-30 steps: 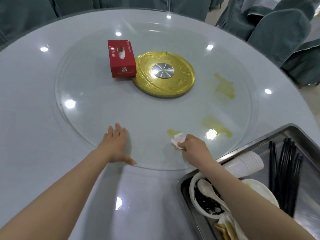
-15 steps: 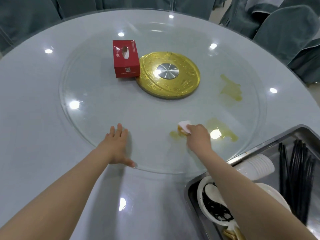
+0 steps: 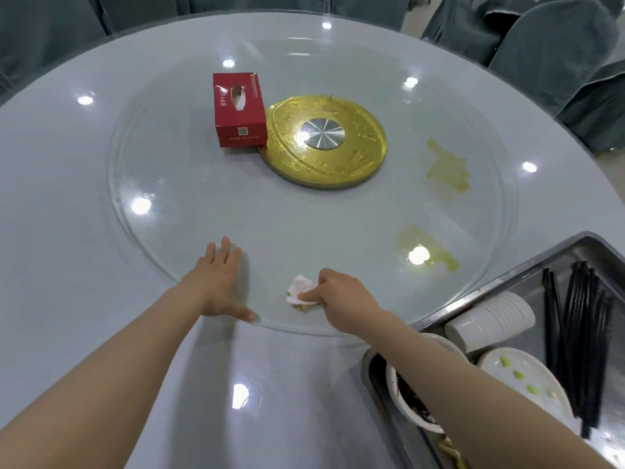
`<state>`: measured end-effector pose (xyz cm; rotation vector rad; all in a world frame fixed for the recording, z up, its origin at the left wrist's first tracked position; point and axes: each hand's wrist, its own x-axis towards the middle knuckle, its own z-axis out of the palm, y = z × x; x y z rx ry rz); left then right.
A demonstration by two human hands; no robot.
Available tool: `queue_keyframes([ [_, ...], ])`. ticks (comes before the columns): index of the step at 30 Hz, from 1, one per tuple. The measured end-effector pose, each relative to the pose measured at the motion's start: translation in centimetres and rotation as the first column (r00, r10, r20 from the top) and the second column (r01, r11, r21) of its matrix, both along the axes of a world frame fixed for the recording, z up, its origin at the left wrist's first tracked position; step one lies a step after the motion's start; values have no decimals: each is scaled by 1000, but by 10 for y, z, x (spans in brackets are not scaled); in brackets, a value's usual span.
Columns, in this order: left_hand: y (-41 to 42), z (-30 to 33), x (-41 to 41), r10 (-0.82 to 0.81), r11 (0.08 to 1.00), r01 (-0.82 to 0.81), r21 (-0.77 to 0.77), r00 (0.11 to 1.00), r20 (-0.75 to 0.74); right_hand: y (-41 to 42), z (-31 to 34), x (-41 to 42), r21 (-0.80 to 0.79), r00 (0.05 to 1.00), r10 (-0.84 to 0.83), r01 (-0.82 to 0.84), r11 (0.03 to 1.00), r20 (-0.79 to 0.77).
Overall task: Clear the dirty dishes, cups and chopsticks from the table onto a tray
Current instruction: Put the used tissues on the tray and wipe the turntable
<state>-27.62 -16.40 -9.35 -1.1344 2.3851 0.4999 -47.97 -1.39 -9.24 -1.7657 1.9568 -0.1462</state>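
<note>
Wiping best with right hand pinching crumpled white tissue, flat open left hand steadying round glass turntable.

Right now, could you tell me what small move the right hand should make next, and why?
Probably carry the tissue right to the nearer spill. The right hand pinches the tissue on the glass turntable, two yellow spills remain, including a farther spill, and the left hand rests flat on the glass, seemingly steadying it.

Round table: glass turntable, tray.
</note>
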Motion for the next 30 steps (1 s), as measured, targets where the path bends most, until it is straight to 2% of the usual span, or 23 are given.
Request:
queue_keyframes([
  [3,-4,1,4,8,1000,-8,14,1000,-3,12,7,-24,31,999,-38,38,999,-7],
  [10,-5,5,5,21,999,-22,36,1000,4,31,10,-65,-8,940,-332,332,943,-74],
  [13,-8,6,7,18,999,-19,43,1000,13,33,13,-64,-39,889,-457,458,888,18],
  [15,-13,9,12,12,1000,-13,29,999,33,41,17,-65,-61,877,-465,474,878,121],
  [17,-19,14,14,-20,999,23,-43,996,88,51,23,-68,-107,871,-460,481,870,173],
  [21,-25,25,19,-48,970,94,-222,978,204,67,35,-80,-246,818,-535,574,781,209],
  [25,-18,34,22,-80,904,180,-389,963,259,78,40,-93,-265,745,-626,667,696,233],
  [27,-7,35,17,-85,907,159,-389,976,201,82,41,-96,-261,705,-658,709,655,264],
  [30,20,29,3,54,972,-55,-229,999,-9,82,39,-98,-254,665,-689,747,614,290],
])
